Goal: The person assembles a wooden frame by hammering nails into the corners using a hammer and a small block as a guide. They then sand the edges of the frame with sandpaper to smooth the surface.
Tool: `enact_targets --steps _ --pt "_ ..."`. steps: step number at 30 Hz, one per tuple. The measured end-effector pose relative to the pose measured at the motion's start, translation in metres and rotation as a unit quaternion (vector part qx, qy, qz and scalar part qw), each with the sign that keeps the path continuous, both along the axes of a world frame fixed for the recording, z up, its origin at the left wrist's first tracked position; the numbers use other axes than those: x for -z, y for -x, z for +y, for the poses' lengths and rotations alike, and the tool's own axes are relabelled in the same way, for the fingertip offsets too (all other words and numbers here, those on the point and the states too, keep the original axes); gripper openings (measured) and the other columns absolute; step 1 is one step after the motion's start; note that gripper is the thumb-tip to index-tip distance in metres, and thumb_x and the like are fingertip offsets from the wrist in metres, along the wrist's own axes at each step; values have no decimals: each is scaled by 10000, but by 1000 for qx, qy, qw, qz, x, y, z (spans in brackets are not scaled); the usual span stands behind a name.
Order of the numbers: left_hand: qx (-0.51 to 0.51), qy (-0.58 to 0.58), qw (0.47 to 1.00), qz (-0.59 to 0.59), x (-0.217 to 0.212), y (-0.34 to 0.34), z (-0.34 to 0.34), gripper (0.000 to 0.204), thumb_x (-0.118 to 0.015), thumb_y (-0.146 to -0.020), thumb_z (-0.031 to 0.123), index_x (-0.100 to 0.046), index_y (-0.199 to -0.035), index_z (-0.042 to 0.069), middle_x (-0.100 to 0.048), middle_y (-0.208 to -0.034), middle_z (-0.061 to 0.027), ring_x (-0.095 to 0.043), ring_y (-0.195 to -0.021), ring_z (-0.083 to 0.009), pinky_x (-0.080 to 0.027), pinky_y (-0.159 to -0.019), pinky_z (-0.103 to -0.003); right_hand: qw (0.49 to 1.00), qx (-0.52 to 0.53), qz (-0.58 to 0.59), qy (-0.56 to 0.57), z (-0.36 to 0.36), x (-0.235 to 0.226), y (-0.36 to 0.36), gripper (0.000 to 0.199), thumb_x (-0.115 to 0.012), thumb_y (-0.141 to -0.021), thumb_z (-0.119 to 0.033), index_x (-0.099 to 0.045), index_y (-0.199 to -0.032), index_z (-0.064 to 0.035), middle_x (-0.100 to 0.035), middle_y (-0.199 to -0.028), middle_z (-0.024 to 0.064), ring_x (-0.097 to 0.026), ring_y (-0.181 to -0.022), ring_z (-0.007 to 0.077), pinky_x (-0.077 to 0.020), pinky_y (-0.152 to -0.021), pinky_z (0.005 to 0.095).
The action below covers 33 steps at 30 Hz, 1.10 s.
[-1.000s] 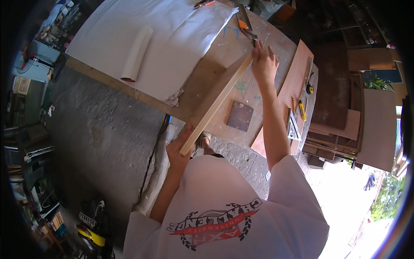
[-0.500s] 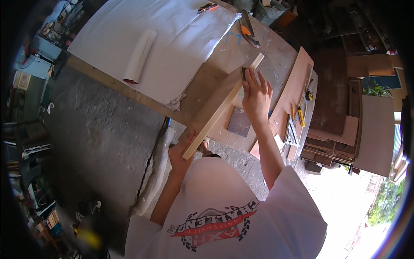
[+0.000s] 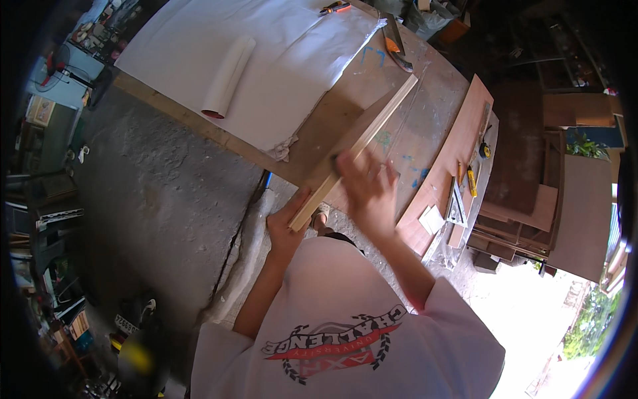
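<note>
A long pale wooden plank [image 3: 385,113] lies slanted across the workbench [image 3: 425,106], its near end sticking out over the edge. My left hand [image 3: 287,223] grips that near end from below. My right hand [image 3: 369,189] lies over the plank's lower half, blurred by motion, with its fingers curled on the wood. A small dark thing [image 3: 335,163] shows at its fingertips; I cannot make out what it is.
A white sheet [image 3: 286,46] with a white roll [image 3: 229,76] covers the bench's left part. A handsaw [image 3: 397,45] and an orange-handled tool [image 3: 334,8] lie at the far end. A plywood board [image 3: 452,156], yellow tools [image 3: 470,181] and a tape measure [image 3: 485,150] are on the right. Concrete floor [image 3: 153,199] is on the left.
My right hand has slid down the plank from its far end toward me. My left hand has kept its hold on the near end.
</note>
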<state>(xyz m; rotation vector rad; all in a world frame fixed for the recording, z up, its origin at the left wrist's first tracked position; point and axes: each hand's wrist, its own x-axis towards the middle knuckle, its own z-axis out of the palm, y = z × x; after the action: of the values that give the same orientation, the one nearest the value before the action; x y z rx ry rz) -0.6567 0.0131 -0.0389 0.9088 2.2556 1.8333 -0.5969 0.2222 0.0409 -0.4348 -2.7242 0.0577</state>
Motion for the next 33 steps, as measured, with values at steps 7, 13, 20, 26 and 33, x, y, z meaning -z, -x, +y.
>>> enact_targets --steps 7,13,20,26,33 --pt "-1 -2 1000 3 2 7 -1 469 -722 -872 -3 -687 -1340 2 -770 -1161 -187 -787 -960 -271 -600 -791 -327 996 47 50 -59 34 2 21 446 -583 -966 -104 -662 -1398 -180 -592 -1498 5 -494 -1403 353 -335 -1164 645" --pt "54 8 998 -41 3 9 -5 541 -732 -859 0 -661 -1390 70 -761 -1137 -200 -782 -932 -297 -598 -760 -335 998 -54 0 -35 -34 -1 -9 469 -647 -934 -92 -668 -1392 -194 -614 -1472 -1 -535 -1362 335 -387 -1123 604" --pt "64 -17 997 29 11 15 -8 617 -783 -813 8 -640 -1409 88 -748 -1170 -169 -767 -871 -319 -604 -722 -375 989 -144 -24 6 -89 0 -25 511 -726 -835 -119 -700 -1341 -192 -626 -1438 -23 -501 -1408 325 -389 -1120 593" --pt "55 -23 998 -23 10 6 -5 453 -730 -920 85 -671 -1366 35 -760 -1074 -208 -774 -866 -329 -593 -735 -352 990 9 -17 -138 -78 -3 -21 470 -729 -852 -144 -711 -1318 -200 -641 -1412 -51 -556 -1354 309 -396 -1120 565" --pt "82 -20 995 -50 13 8 -5 566 -763 -858 23 -642 -1403 117 -719 -1271 -171 -728 -1064 -371 -619 -811 -399 999 13 25 -15 -89 -1 -29 397 -711 -887 -160 -747 -1279 -207 -675 -1391 -95 -519 -1416 264 -330 -1200 561"
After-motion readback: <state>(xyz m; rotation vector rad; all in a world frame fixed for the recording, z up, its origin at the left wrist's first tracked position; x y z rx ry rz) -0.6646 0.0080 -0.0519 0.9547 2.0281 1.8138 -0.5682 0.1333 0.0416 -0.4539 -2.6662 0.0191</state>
